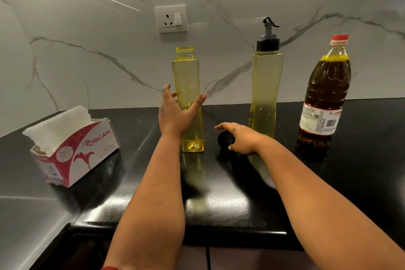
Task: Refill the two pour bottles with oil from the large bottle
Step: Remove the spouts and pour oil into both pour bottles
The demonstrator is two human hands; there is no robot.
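Two tall yellow see-through pour bottles stand on the black counter (219, 199). The left pour bottle (188, 72) has no cap, and only a little oil lies at its bottom. My left hand (173, 114) is spread around its middle, thumb against the front and fingers straight on the left side. The right pour bottle (265, 85) still wears its black pour spout. My right hand (244, 139) rests on the counter between the two bottles and grips the removed black cap (225, 139). The large bottle (326, 87), full of dark oil and red-capped, stands at the far right.
A red and white tissue box (74, 149) sits at the left of the counter. A wall socket (171, 18) is set in the marble backsplash. The counter's front edge runs just below my forearms.
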